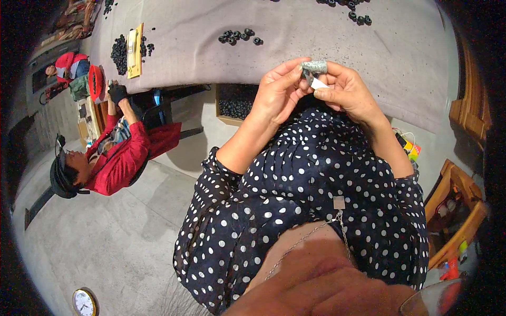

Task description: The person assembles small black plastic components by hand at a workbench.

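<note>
Above my lap, at the table's near edge, both hands meet with fingertips nearly touching. My left hand (282,89) is closed in a pinch round a small dark piece (305,75), mostly covered by the fingers. A grey-green speckled wrap (315,66) sits round the index finger of my right hand (350,92). Thumb and fingers of that hand close on a small white pointed piece (318,84), which reaches toward the left fingertips. Whether it is a blade cannot be made out. Beyond the hands, several black ring-like parts (235,36) lie on the cloth.
Grey cloth covers the table (184,31). A yellow strip (135,51) lies beside a heap of small black parts (119,55). Under the edge stands a box of black pieces (235,109). A person in red (124,160) sits at left; a wooden chair (456,210) stands at right.
</note>
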Demonstrator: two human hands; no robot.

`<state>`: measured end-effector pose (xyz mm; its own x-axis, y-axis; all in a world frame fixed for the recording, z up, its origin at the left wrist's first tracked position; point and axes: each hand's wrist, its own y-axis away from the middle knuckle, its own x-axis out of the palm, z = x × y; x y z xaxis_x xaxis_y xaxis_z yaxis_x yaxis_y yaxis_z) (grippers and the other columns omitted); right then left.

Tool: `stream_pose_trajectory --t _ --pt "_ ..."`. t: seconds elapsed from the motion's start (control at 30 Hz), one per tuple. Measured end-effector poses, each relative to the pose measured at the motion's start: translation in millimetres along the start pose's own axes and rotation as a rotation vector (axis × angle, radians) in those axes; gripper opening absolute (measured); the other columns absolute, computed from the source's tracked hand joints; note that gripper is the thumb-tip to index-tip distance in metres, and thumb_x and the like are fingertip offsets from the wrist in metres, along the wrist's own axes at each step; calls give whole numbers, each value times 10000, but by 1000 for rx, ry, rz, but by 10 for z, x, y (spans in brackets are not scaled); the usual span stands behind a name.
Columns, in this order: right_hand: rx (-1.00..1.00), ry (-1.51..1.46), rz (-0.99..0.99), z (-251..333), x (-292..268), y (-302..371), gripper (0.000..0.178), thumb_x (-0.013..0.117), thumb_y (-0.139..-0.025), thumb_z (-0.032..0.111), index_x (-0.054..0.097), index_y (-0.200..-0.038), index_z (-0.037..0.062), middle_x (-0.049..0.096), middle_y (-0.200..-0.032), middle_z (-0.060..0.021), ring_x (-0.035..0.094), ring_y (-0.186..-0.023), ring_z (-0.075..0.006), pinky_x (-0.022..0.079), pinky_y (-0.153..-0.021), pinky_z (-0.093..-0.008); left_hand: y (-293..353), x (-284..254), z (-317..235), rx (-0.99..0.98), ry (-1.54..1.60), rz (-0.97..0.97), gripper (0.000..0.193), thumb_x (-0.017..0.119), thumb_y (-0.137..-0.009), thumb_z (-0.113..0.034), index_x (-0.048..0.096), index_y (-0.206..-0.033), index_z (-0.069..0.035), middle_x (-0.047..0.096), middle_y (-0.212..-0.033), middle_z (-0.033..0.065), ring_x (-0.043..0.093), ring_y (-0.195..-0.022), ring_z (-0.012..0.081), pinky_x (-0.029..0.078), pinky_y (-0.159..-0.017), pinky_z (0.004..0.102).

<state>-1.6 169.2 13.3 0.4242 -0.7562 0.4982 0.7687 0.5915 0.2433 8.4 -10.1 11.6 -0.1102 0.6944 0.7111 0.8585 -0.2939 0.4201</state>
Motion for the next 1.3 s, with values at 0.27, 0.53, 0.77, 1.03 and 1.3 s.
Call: stream_pose_trajectory --t 0.27,0.53,0.77,1.03,1.3 --pt "-29 -20 -25 47 60 -24 316 634 -833 135 567 -1122 25 641 -835 18 449 -553 13 300 -433 -136 -28 -57 -11 -24 63 13 257 556 -884 -91 566 -1106 41 609 -815 64 576 -693 127 521 -684 285" --pt "-25 30 -59 11 51 -46 291 622 -843 128 579 -1113 29 661 -882 0 453 -551 16 303 -428 -139 -7 2 -7 -4 37 -25 250 550 -888 -92 562 -1099 42 601 -819 65 575 -695 121 527 -685 287" --pt "-15 -25 -49 24 -15 -62 272 602 -856 120 576 -1105 12 661 -884 -9 443 -534 11 298 -421 -138 -20 50 -41 -19 22 -39 250 566 -877 -82 563 -1099 35 604 -832 68 576 -687 118 538 -688 283" --pt "-72 0 -166 75 -110 19 320 624 -841 95 554 -1138 -1 539 -724 46 380 -495 4 290 -417 -152 -243 -344 -524 808 -1219 -310 192 637 -800 -22 642 -992 -24 610 -893 72 590 -781 141 474 -668 240" --pt "-175 -80 -293 105 -345 183 315 583 -854 61 530 -1154 -16 519 -726 28 367 -455 -4 272 -377 -143 -593 -48 -523 1255 -1782 -264 220 659 -706 -13 650 -918 -70 584 -898 103 530 -784 279 439 -709 363"
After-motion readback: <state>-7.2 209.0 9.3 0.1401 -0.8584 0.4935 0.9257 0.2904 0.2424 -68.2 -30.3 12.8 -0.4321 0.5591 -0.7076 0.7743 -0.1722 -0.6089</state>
